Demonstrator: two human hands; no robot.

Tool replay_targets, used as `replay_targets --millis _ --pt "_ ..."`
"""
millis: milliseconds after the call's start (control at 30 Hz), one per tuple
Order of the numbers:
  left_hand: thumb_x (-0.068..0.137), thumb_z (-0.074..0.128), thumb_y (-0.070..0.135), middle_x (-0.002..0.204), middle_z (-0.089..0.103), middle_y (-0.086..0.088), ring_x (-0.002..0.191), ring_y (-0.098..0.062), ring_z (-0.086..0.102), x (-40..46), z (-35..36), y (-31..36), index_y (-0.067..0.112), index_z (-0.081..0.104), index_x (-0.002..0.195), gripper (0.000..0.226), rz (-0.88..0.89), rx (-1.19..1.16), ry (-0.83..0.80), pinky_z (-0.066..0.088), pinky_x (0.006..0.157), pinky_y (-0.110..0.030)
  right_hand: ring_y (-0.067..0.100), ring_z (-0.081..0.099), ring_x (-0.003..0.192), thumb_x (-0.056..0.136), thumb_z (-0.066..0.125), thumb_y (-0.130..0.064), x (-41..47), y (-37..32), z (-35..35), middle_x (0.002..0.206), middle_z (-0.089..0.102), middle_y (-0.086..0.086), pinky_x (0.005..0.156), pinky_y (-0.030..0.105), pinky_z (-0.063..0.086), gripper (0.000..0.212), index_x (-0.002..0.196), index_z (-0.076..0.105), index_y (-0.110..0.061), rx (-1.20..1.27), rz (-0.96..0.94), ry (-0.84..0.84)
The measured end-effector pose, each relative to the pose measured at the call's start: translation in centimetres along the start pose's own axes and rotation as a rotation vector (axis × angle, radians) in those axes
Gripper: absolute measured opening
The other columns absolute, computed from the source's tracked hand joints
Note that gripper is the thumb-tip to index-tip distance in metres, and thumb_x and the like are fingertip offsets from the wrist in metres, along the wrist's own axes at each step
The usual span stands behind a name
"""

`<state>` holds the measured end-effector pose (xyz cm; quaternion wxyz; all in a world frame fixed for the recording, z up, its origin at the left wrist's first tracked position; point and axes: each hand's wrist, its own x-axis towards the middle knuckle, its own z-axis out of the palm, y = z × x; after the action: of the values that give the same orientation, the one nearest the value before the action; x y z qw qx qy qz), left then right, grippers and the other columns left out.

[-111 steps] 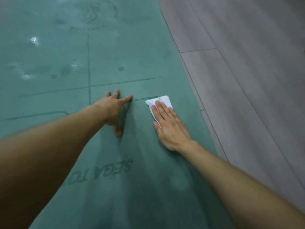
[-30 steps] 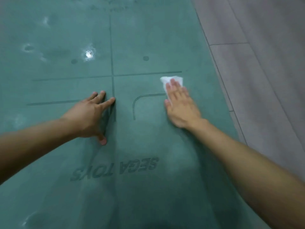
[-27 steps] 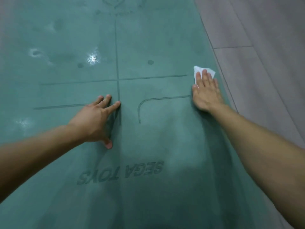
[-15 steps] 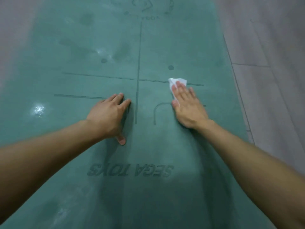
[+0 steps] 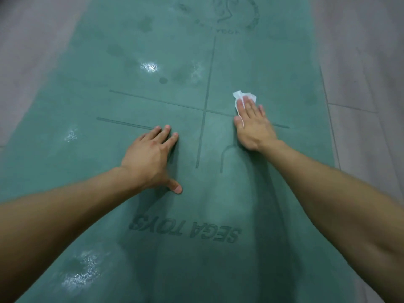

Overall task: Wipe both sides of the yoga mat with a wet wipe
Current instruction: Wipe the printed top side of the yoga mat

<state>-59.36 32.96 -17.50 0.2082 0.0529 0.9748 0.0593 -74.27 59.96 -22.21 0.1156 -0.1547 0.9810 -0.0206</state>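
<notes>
A teal yoga mat (image 5: 273, 68) with printed alignment lines and dark lettering lies flat on the floor and fills most of the view. My right hand (image 5: 253, 125) lies flat with straight fingers on a crumpled white wet wipe (image 5: 241, 96), pressing it onto the mat just right of the centre line. The wipe sticks out past my fingertips. My left hand (image 5: 150, 158) rests flat on the mat left of the centre line, fingers straight, thumb spread toward me. Wet glossy patches show on the mat's left half.
Grey wood-look floor (image 5: 363, 62) borders the mat on the right, and more floor (image 5: 32, 40) shows at the upper left. A round logo (image 5: 236, 12) is printed at the mat's far end.
My right hand has slid the wipe from the mat's right edge back toward the centre line and slightly farther up. My left hand has stayed planted on the mat.
</notes>
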Motion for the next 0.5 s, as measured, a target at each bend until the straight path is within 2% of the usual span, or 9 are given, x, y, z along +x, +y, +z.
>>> replay_targets --millis 33,67,167,233,300,400,467,500 --pt "0.033 0.066 0.103 0.176 -0.002 0.000 0.162 -0.021 0.003 0.0 0.0 0.0 0.026 0.003 0.168 0.167 0.002 0.002 -0.001 0.014 0.131 -0.040 0.016 -0.012 0.162 0.109 0.011 -0.044 0.1 -1.0 0.1 0.176 -0.011 0.005 0.131 0.040 -0.007 0.068 0.168 -0.003 -0.015 0.011 0.035 0.014" --pt "0.033 0.066 0.103 0.176 -0.002 0.000 0.162 -0.022 0.003 0.0 0.1 0.0 0.025 0.003 0.168 0.168 0.000 0.004 -0.001 0.014 0.131 -0.040 0.020 -0.010 0.162 0.109 0.010 -0.043 -0.6 -3.0 0.9 0.176 -0.008 0.007 0.132 0.041 -0.006 0.068 0.168 0.000 -0.011 -0.012 -0.012 0.053" --pt "0.034 0.068 0.102 0.176 0.000 -0.001 0.162 -0.022 0.004 0.1 0.1 0.0 0.023 0.002 0.168 0.168 -0.004 0.022 0.004 0.014 0.131 -0.041 0.022 -0.007 0.163 0.109 0.011 -0.041 -5.8 -9.8 4.2 0.176 0.000 0.009 0.132 0.042 -0.004 0.067 0.167 0.002 -0.009 -0.062 -0.450 0.054" --pt "0.034 0.069 0.101 0.176 0.000 -0.001 0.162 -0.022 0.004 0.1 0.2 0.1 0.023 0.002 0.168 0.169 -0.006 0.020 0.012 0.014 0.131 -0.040 0.015 -0.010 0.162 0.111 0.015 -0.040 -6.2 -9.9 4.0 0.177 -0.004 0.004 0.132 0.040 -0.004 0.065 0.168 -0.002 -0.015 -0.067 -0.567 0.023" --pt "0.034 0.070 0.101 0.176 -0.001 0.000 0.162 -0.022 0.004 0.2 0.1 0.1 0.023 0.003 0.168 0.169 -0.007 0.009 0.004 0.013 0.131 -0.040 0.014 -0.012 0.161 0.111 0.013 -0.040 -3.0 -7.0 2.4 0.176 -0.009 0.002 0.132 0.043 -0.001 0.064 0.168 -0.005 -0.018 -0.065 -0.412 0.022" --pt "0.033 0.070 0.100 0.176 -0.004 0.001 0.162 -0.021 0.002 0.1 0.1 0.1 0.025 0.001 0.168 0.169 -0.018 0.001 -0.015 0.014 0.131 -0.041 0.014 -0.018 0.160 0.110 0.008 -0.046 1.3 -2.8 0.3 0.175 -0.018 0.003 0.132 0.043 -0.006 0.067 0.167 -0.012 -0.017 0.013 -0.016 -0.014" --pt "0.032 0.070 0.100 0.176 -0.003 0.001 0.162 -0.021 0.002 0.1 0.1 0.0 0.025 0.002 0.168 0.170 -0.025 0.003 -0.010 0.015 0.131 -0.041 0.017 -0.019 0.160 0.110 0.008 -0.047 0.8 -4.8 0.9 0.174 -0.018 0.006 0.132 0.041 -0.007 0.068 0.167 -0.011 -0.015 0.043 0.028 0.009" --pt "0.032 0.071 0.100 0.176 -0.002 0.001 0.162 -0.021 0.003 0.2 0.2 0.0 0.024 0.003 0.168 0.170 -0.024 0.004 -0.007 0.015 0.131 -0.041 0.017 -0.019 0.160 0.110 0.009 -0.047 -0.9 -6.8 1.9 0.175 -0.017 0.006 0.132 0.042 -0.005 0.069 0.167 -0.009 -0.014 0.041 -0.054 0.022"
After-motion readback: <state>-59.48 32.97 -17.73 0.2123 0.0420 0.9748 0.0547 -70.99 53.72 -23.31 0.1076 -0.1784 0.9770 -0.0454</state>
